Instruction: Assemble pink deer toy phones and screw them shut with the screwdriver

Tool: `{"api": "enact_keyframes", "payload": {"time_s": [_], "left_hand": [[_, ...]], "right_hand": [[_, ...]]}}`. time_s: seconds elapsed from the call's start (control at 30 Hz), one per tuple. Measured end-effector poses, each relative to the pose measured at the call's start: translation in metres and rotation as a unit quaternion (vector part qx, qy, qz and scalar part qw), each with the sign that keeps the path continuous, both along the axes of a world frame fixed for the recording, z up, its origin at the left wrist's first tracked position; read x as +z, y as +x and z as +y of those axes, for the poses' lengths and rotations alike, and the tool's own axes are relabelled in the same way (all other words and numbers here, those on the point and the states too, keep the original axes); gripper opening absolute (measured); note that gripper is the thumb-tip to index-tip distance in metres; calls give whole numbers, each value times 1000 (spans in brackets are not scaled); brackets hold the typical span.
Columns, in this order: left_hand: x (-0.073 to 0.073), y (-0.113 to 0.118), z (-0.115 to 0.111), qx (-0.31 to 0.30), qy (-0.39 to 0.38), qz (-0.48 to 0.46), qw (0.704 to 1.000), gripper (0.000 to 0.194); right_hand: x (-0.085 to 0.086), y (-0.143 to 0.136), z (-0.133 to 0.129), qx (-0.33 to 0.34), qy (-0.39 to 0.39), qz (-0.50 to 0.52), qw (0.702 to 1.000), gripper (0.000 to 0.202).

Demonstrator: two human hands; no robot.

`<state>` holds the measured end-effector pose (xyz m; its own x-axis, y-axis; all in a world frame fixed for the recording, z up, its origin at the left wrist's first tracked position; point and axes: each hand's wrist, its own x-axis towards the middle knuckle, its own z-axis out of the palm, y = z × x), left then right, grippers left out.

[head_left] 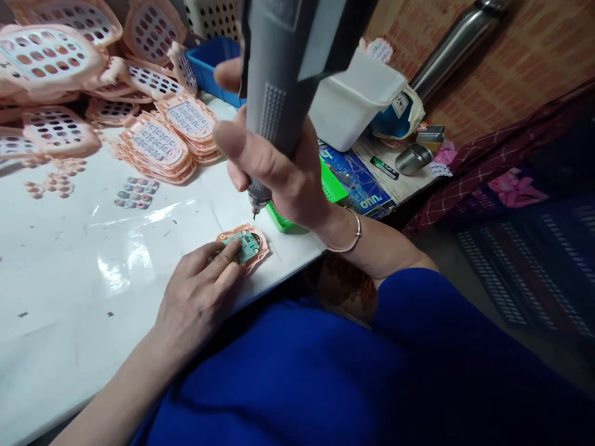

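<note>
My right hand is wrapped round a grey electric screwdriver, held upright with its bit pointing down. The bit's tip hangs just above a pink plastic casing near the table's front edge. Inside that casing sits a green circuit board. My left hand grips the casing from the left, fingertips pressing on the board; its thumb is hidden.
Stacks of pink phone-shaped shells and pink frames fill the back left of the white table. Keypad pieces lie nearer. Behind my right hand are a green basket, blue bin, white tub and steel cup.
</note>
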<state>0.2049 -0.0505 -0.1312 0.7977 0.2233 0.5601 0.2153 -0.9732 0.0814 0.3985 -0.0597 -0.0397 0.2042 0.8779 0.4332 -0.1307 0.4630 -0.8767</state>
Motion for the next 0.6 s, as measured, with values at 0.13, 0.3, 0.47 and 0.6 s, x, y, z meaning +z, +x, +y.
{"api": "enact_keyframes", "payload": {"time_s": [0.13, 0.3, 0.47, 0.6], "left_hand": [[1, 0, 3, -4, 50, 10, 999, 15], [1, -1, 4, -8, 33, 20, 999, 16], [-2, -2, 3, -1, 1, 3, 1000, 15], [-3, -3, 4, -2, -4, 4, 1000, 14]], "right_hand": [[-9, -9, 4, 17, 15, -3, 1000, 28], [-16, -8, 7, 13, -9, -15, 1000, 32], [-17, -7, 6, -3, -44, -39, 998, 40], [-15, -7, 6, -8, -65, -65, 996, 43]]}}
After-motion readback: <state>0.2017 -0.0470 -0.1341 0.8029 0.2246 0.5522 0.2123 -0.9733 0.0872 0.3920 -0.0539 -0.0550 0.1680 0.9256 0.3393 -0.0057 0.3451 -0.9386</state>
